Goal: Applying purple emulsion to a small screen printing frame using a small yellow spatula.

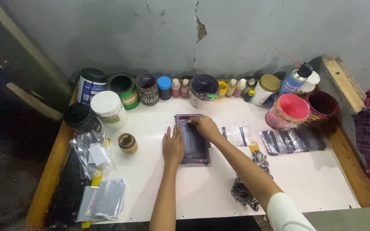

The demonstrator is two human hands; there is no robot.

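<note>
L hand (173, 146) flat beside small screen frame (193, 143); R hand (205, 126) atop it.

Grey wall (245, 30) w/ cracked plaster; white table (313, 179) w/ wooden edge, dark floor (5, 171) at left.

One head-worn camera looks steeply down from above the person, facing the cracked wall (202, 30), taking in the whole white table (313, 179) from moderately near.
</note>
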